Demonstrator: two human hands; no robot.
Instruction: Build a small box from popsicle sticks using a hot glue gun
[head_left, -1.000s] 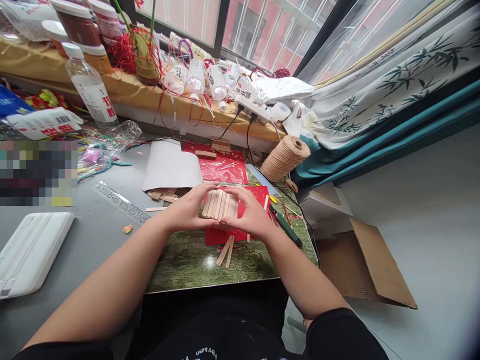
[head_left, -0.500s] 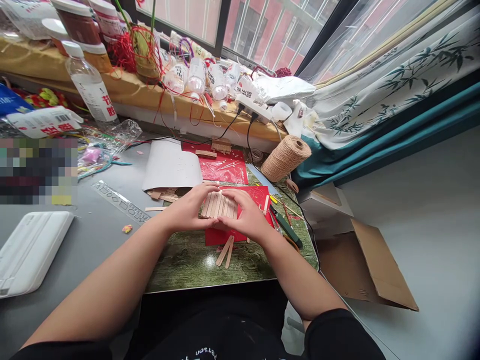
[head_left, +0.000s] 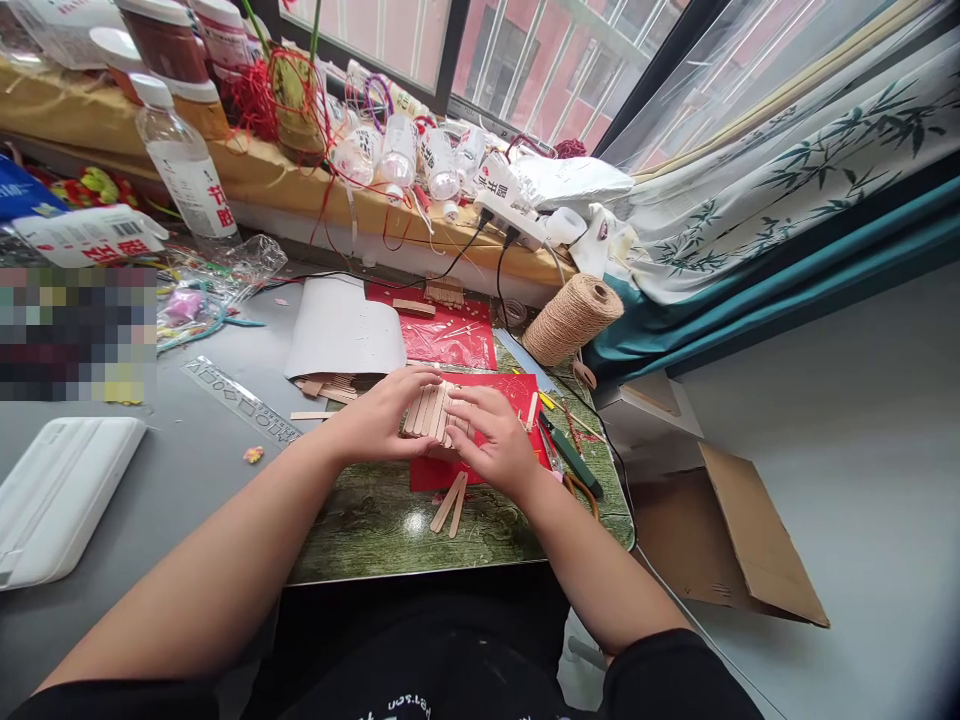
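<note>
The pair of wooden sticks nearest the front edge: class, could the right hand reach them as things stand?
Probably yes: the pair of sticks lies uncovered close to the right hand, with nothing seen in between, though its fingers, over the row of sticks, would first lift away.

Room left of loose sticks [head_left: 446,504]; green tool [head_left: 574,458] obstructs right.

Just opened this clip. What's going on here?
A person has both bare hands on a row of wooden sticks laid side by side, over a red sheet. The left hand frames the row's left side between thumb and fingers, while the right hand lays its fingers across the right part. Two loose sticks lie nearer the person on the green tabletop.
</note>
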